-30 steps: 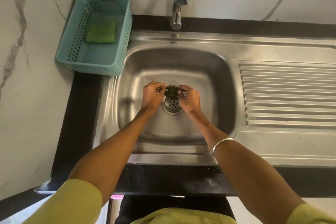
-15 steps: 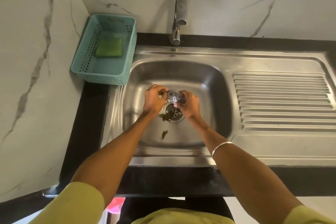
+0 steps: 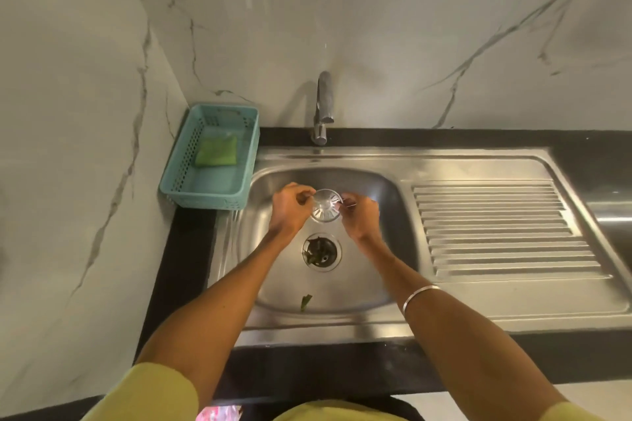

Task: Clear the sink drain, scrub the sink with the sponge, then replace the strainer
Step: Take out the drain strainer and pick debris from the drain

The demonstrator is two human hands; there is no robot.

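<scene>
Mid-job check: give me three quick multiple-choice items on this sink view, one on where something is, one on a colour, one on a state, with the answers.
1. Where is the sponge?
A. In the basket left of the sink
B. On the ribbed drainboard
C. In the sink bowl

2. What colour is the basket?
A. Red
B. Light blue-green
C. Black

3. What state is the strainer in?
A. Seated in the drain
B. Lying on the counter
C. Lifted out, held by both hands

Answers:
1. A, the green sponge lies inside the basket beside the sink.
2. B, its perforated walls are a pale teal.
3. C, the left hand and right hand pinch the strainer above the bowl, and the drain is open with green leaf scraps in it.
</scene>
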